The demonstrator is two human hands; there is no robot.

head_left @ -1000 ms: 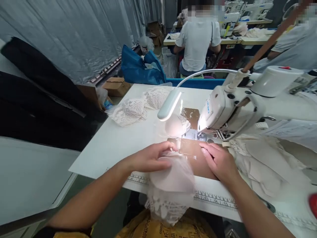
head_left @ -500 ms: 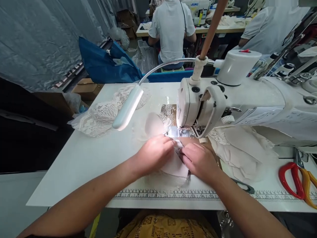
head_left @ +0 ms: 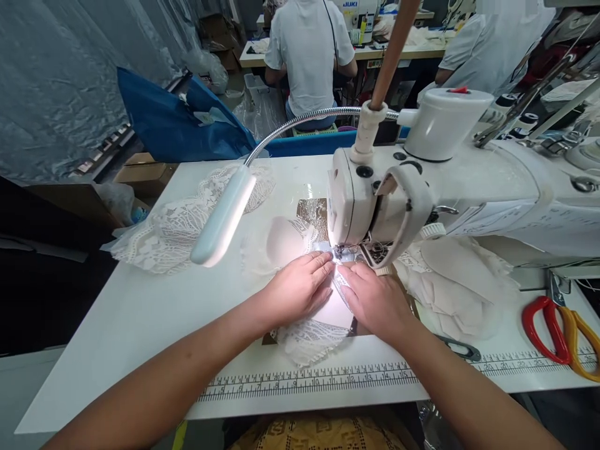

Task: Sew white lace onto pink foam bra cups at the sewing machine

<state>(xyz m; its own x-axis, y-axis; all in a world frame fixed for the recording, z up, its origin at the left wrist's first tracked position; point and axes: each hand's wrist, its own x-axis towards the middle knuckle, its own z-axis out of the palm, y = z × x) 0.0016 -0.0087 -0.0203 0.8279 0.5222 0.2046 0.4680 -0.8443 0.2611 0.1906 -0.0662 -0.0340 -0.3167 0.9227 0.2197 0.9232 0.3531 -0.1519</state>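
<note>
A pale piece of fabric with lace trim (head_left: 335,310) lies under the needle area of a white sewing machine (head_left: 360,194). My left hand (head_left: 300,284) rests on its left side, fingers stretched out and lying flat, their tips close to the presser foot (head_left: 344,252). From the right, my right hand (head_left: 375,294) presses on the lace edge with its fingers extended, tips just in front of the foot. The fabric under both palms is hidden. A padded pale cup (head_left: 284,240) with lace sits left of the needle, beyond my left hand.
White lace pieces (head_left: 173,225) lie at the left under a lamp (head_left: 224,215). Stacked pale cups (head_left: 450,287) sit right of my right hand. Red-handled scissors (head_left: 546,328), orange-handled scissors (head_left: 581,340) and dark thread snips (head_left: 462,349) are near the ruler strip (head_left: 300,384). People sit working behind.
Both hands have shifted from gripping the lace edge to lying flatter on the fabric, fingertips nearer the presser foot. The fabric's lower lace end is spread out more. The view has moved slightly.
</note>
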